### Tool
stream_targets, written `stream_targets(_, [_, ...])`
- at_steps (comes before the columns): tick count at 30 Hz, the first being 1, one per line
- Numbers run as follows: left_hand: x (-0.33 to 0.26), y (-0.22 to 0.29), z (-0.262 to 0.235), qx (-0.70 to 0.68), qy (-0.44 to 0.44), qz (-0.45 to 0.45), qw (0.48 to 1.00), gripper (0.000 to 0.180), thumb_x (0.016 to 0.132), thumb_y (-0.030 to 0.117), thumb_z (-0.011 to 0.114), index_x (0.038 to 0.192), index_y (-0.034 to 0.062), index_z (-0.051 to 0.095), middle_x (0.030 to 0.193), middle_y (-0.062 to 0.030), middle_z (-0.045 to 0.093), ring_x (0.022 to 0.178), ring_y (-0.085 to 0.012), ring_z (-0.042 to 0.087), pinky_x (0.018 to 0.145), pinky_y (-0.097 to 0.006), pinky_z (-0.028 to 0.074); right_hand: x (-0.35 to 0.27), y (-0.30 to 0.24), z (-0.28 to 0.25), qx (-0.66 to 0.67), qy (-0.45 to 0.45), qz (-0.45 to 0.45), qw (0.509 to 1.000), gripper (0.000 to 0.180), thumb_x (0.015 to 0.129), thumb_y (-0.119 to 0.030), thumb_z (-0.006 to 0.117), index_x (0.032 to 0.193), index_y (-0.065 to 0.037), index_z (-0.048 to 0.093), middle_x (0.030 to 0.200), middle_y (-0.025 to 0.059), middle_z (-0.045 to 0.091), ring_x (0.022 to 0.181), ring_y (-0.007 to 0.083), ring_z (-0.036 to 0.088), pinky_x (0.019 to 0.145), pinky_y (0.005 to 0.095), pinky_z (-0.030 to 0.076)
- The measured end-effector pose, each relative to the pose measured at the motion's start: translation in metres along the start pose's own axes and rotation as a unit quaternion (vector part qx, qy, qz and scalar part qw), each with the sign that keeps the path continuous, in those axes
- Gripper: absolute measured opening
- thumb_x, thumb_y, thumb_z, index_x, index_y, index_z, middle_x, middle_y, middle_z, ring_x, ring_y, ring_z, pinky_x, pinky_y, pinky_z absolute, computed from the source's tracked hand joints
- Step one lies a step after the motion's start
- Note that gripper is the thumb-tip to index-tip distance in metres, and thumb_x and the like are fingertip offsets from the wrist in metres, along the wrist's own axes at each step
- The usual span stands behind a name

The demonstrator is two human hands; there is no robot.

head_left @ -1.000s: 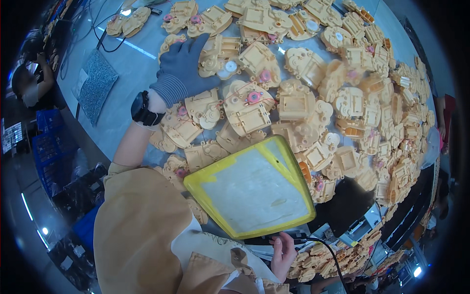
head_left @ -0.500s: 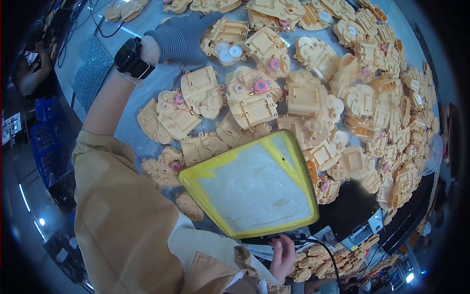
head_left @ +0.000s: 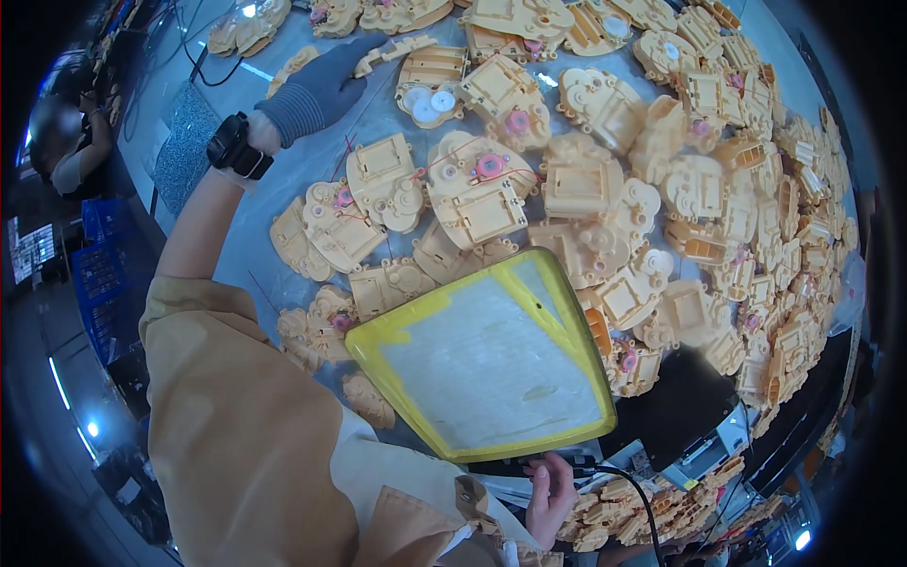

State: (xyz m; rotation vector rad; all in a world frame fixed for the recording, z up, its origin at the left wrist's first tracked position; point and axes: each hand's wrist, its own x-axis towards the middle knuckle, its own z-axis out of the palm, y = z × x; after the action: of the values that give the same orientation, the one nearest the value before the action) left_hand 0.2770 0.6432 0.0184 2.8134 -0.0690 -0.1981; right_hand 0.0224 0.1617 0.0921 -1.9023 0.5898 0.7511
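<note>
Sorting looks barely begun: left hand, gloved, fingers spread, touches one housing while dozens cover the worktop; right hand, loosely curled, grips nothing.

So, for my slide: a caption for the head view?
Gloved left hand reaches a tan plastic part; bare right hand rests below a yellow-rimmed tray.

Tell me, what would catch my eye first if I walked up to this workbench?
Most striking is the sea of tan plastic housings spread over the table, thickest toward the right. In front of them a yellow-rimmed tray sits near the middle. The left hand, in a grey glove, reaches to the far left of the pile, while the bare right hand is low by a black cable.
</note>
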Motion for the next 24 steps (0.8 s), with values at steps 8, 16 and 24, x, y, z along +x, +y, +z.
stream_targets(8, [-0.015,0.036,-0.002,-0.008,0.217,-0.082,0.973,0.027,0.085,0.021,0.053,0.111,0.0113,0.053,0.084,-0.0134,0.061,0.070,-0.0293,0.061,0.061,-0.038,0.047,0.000,0.005,-0.005,0.003,-0.004,0.001,1.000,0.026,0.090,-0.013,0.051,0.107,0.006,0.051,0.086,0.0139,0.061,0.076,0.0172,0.059,0.071,0.0282,0.048])
stream_targets(16, [-0.017,0.069,0.002,0.080,0.275,0.071,0.955,0.027,0.074,0.017,0.064,0.099,0.0115,0.058,0.076,-0.0071,0.058,0.062,-0.0231,0.059,0.053,-0.033,0.046,-0.003,0.006,-0.005,0.029,0.018,0.020,0.999,0.028,0.090,-0.015,0.051,0.108,0.006,0.051,0.087,0.0143,0.061,0.077,0.0175,0.059,0.072,0.0283,0.047])
stream_targets(24, [-0.027,0.091,0.012,0.148,0.256,0.141,0.945,0.028,0.065,0.026,0.073,0.083,0.0108,0.058,0.097,-0.0066,0.057,0.093,-0.0269,0.055,0.075,-0.038,0.046,-0.004,0.008,-0.009,0.024,0.019,0.015,0.999,0.028,0.090,-0.015,0.052,0.109,0.006,0.051,0.087,0.0141,0.061,0.076,0.0170,0.059,0.072,0.0280,0.047])
